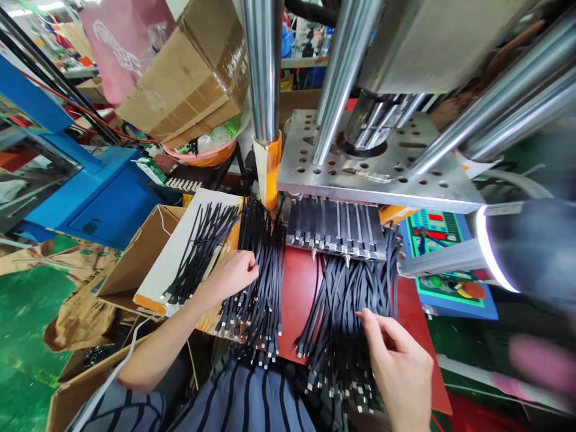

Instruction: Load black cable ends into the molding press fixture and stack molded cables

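Holding our 2 hands well apart, we have the left hand (237, 270) curled beside the middle bunch of flat black cables (269, 282), its fingers folded in; we cannot tell whether it grips anything. Our right hand (398, 360), thumb and fingertips drawn close, is at the right-hand bunch of flat black cables (337, 336); whether a cable sits between those fingertips, we cannot tell. This bunch fans over the red, flat desk (297, 294) in front of a ridged, dark metal block (299, 222). A 3rd bunch of flat black cables (202, 246) lies on a white, orange-edged board (168, 264).

We judge each cable light and soft, likely a little rubbery, so slipping seems unlikely, but tangling with its neighbours is easy. The small silvery plugs (331, 393) look stiff, their metal tips the part to spare from bending. We would take hold of the black sleeve just behind a plug.

For writing, the pink bag (130, 36) carries white script that we cannot read, and the brown cardboard box (189, 78) bears dark, smeared marks. Letters like "TREE" show on the crumpled brown paper sack (85, 306). The blue control panel (450, 264) has lettering too small to read.
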Demonstrator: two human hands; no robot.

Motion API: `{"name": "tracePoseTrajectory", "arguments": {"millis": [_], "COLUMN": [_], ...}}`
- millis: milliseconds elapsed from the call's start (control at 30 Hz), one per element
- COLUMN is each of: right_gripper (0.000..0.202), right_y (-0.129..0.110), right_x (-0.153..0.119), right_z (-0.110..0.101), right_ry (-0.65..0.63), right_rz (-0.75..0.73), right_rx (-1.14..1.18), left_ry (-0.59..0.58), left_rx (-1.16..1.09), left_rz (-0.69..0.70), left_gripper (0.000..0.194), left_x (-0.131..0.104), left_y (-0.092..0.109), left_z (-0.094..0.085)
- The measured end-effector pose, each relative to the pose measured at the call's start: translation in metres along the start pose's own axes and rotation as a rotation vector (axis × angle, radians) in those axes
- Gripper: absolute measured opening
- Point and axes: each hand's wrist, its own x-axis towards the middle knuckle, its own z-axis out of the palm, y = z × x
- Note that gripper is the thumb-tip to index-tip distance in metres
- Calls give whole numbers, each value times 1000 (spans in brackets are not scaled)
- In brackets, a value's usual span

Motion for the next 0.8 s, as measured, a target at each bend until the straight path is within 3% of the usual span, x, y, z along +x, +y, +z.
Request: {"name": "tracePoseTrajectory", "arguments": {"millis": [67,133,233,333,433,533,600,700,800], "right_gripper": [35,30,29,39,42,39,30,30,38], "right_y": [-8,-22,-50,-70,-73,-66,-63,-62,-62], "right_x": [-6,-14,-26,-32,-31,-26,-22,-19,-22], "right_z": [-9,-15,-8,8,12,4,0,6,18], "right_ry": [-20,-103,-364,-576,-726,-846,-806,-638,-503], "right_rz": [-8,-59,-276,-424,-428,-340,-207,-41,-47], "right_rx": [107,207,255,217,185,187,273,481,537], "left_ry": [-25,-152,-331,-348,-334,-218,-177,-233,-298], "left_rx": [-213,-570,-1010,-1213,-1228,-1088,-987,-857,-747], "left_rz": [23,59,99,136,193,308,389,421,366], "left_gripper": [23,26,37,41,36,28,25,29,23], "left_x": [-9,-22,-44,-61,-69,-74,-80,-90,-89], "left_y": [2,11,36,62,73,75,74,72,71], "left_z": [-9,-12,-4,11,20,27,34,46,44]}}
